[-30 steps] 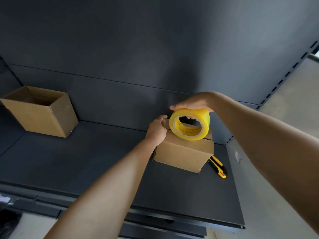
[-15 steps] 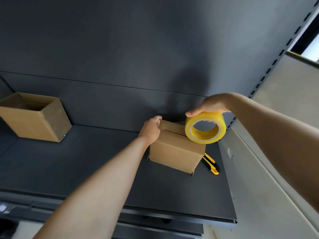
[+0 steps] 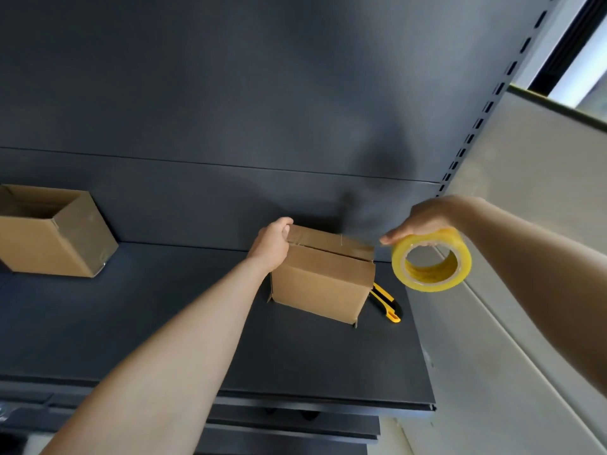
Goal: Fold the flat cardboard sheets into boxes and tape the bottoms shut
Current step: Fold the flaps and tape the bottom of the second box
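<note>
While our left hand clasps the box by its top edge, our right hand grasps the tape roll. It hangs just beside the box.

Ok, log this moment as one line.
left hand: grips box top edge | right hand: holds tape roll, right of box | utility knife: on shelf beside box

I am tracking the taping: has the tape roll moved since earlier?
Yes. The tape roll moved right, from over the box to past its right edge.
</note>
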{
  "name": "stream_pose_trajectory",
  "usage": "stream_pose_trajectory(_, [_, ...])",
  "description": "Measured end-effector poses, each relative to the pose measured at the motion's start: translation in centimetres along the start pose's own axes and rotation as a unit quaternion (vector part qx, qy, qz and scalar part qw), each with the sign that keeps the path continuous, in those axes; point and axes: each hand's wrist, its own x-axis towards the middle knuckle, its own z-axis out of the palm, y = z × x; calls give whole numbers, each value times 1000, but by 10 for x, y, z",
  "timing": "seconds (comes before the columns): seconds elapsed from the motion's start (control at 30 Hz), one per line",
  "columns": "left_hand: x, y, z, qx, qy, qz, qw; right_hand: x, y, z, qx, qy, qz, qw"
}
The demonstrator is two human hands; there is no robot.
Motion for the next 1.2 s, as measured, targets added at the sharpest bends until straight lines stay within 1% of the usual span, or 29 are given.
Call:
stream_pose_trajectory(0.23, [1,0,1,15,12,-4,1000,15,9,26,12,19,-6,1000])
stream_pose_trajectory(0.43, [-1,3,0,16,13,4,1000,23,11,47,38,4,-18,999])
stream_pose_trajectory(0.6, [-4,5,0,20,15,10,1000,26,11,63,83,-13,-34,996])
stream_pose_trajectory(0.87, [-7,8,1,13,26,3,1000,28,8,79,106,-47,-41,992])
stream_pose_trajectory(0.9, [-8,10,1,29,46,-4,999,27,5,81,100,-59,-46,992])
stream_pose_trajectory(0.93, [-9,12,0,71,79,-1,994,26,2,82,94,-72,-54,992])
stream_pose_trajectory(1.0, [-10,19,0,200,149,45,967,23,-4,86,88,-93,-67,989])
stream_pose_trajectory(1.03, [-12,21,1,248,168,74,951,21,-7,88,89,-98,-69,989])
stream_pose_trajectory(1.07, [-14,23,3,276,176,91,940,18,-9,90,90,-97,-68,989])
stream_pose_trajectory(1.13, [-19,28,6,318,171,100,927,12,-15,94,88,-92,-65,990])
stream_pose_trajectory(1.2, [-28,33,13,361,138,95,917,7,-23,95,77,-93,-65,990])
